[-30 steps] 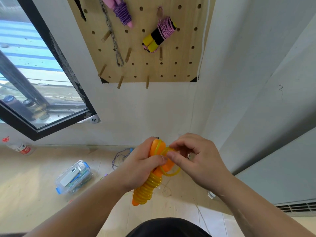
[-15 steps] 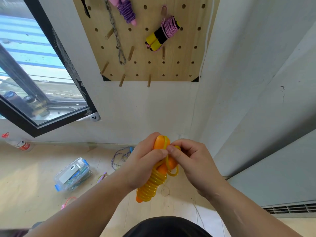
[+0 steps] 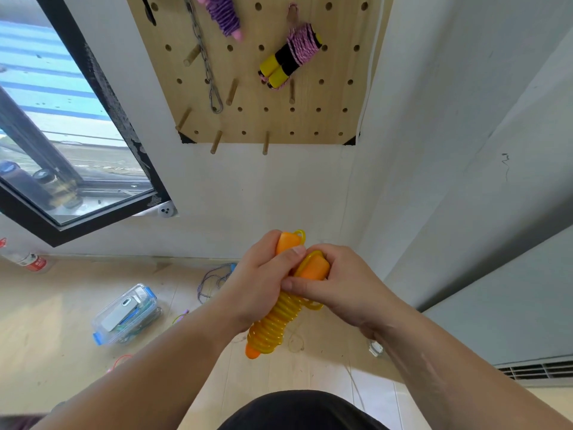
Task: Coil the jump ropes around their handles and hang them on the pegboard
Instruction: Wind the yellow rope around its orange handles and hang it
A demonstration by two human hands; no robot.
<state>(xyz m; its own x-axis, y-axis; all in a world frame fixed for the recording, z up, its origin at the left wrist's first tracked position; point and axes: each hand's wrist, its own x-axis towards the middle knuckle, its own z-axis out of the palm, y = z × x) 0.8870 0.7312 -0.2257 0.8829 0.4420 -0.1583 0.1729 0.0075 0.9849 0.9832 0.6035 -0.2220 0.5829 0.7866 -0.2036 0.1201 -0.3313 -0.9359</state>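
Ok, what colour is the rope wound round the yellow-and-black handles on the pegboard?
The rope is pink with lighter flecks, hanging on the pegboard; the head view shows it best.

No legible text anywhere; red label on bottle [image 3: 29, 260] too small to read.

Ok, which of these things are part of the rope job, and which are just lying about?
Job: orange rope, gripped by left hand and right hand; pegboard; purple rope and pink rope hung there; loose rope on floor.
Lying about: plastic box; bottle; chain.
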